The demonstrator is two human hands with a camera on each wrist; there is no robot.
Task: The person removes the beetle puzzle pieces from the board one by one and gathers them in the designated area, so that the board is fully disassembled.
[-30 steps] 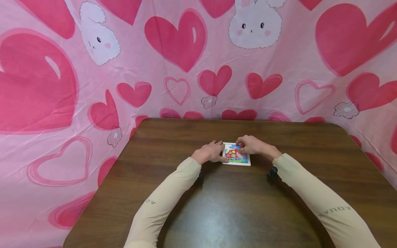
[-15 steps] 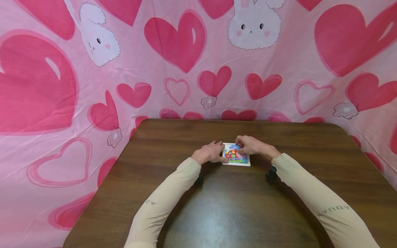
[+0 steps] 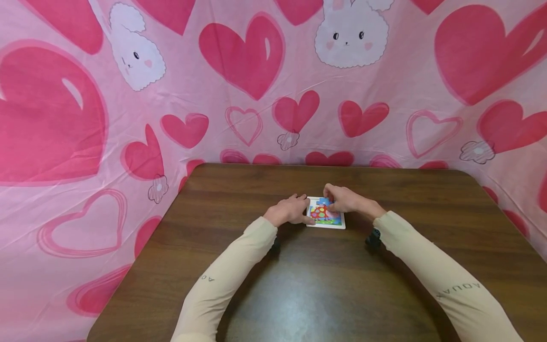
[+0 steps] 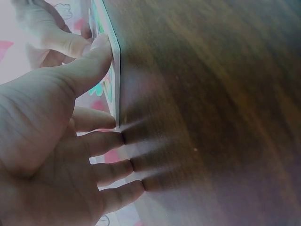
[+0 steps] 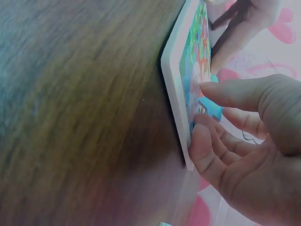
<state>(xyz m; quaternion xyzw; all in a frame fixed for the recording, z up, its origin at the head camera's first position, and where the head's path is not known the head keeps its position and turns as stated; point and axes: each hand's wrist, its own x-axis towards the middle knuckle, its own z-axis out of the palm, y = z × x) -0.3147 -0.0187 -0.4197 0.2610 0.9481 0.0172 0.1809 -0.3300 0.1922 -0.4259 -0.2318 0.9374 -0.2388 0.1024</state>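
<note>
A small jigsaw puzzle in a white tray (image 3: 326, 227) lies flat on the table, showing a red spotted picture over green, with a white gap at its upper left. My left hand (image 3: 290, 210) rests at the tray's left side, thumb on the near left corner, the other fingers spread straight with tips on the table. Over the puzzle's far right part, my right hand (image 3: 345, 199) pinches a blue puzzle piece (image 5: 214, 109) between thumb and fingers. In the right wrist view that piece stands tilted up from the picture; its far edge is hidden by fingers.
The brown wooden table (image 3: 282, 285) reaches back to a pink cloth (image 3: 256, 118) printed with hearts and rabbits. A small pale teal thing (image 5: 164, 224) just shows at the bottom edge of the right wrist view.
My right hand's fingers have lifted slightly and shifted a little to the left at the puzzle's far edge. The left hand and the tray have stayed put.
</note>
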